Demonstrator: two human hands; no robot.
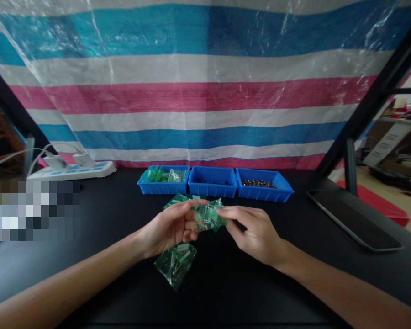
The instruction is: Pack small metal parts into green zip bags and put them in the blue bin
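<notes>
Between my two hands, above the black table, is a small clear green plastic bag (210, 215). My left hand (171, 227) has its fingers curled at the bag's left side, with the thumb along its top. The thumb and fingertips of my right hand (253, 230) pinch the bag's right edge. Another green bag (176, 264) with thin pieces inside lies on the table just below my left hand. Behind my left hand lies more green bagging (178, 199), partly hidden by the fingers.
Three blue bins stand in a row: the left bin (163, 188) holds green bags, the middle bin (212, 189) a few dark pieces, the right bin (265, 193) metal parts. A phone (354, 220) lies right, a power strip (71, 172) back left. Striped sheeting hangs behind.
</notes>
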